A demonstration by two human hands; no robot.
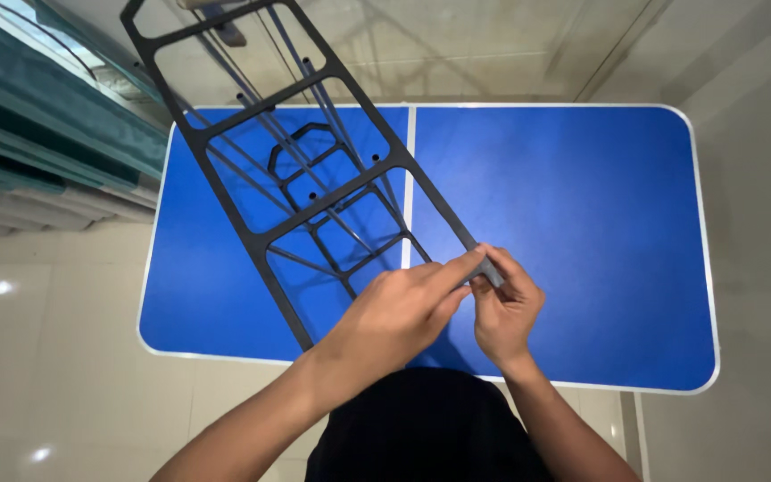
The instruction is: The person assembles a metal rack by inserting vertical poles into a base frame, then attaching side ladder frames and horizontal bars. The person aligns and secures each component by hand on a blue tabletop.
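Gripping rack [314,170] end above table edge [225,355]

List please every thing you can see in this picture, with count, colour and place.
frame: one, black, ladder-shaped, held tilted over the table's left half
rods: several, grey, thin, running along the frame
table: one, blue with white rim and centre seam, middle of view
floor: pale glossy tiles, around the table
curtain: one, teal, upper left
left hand: one, gripping the frame's near corner
right hand: one, gripping the same corner
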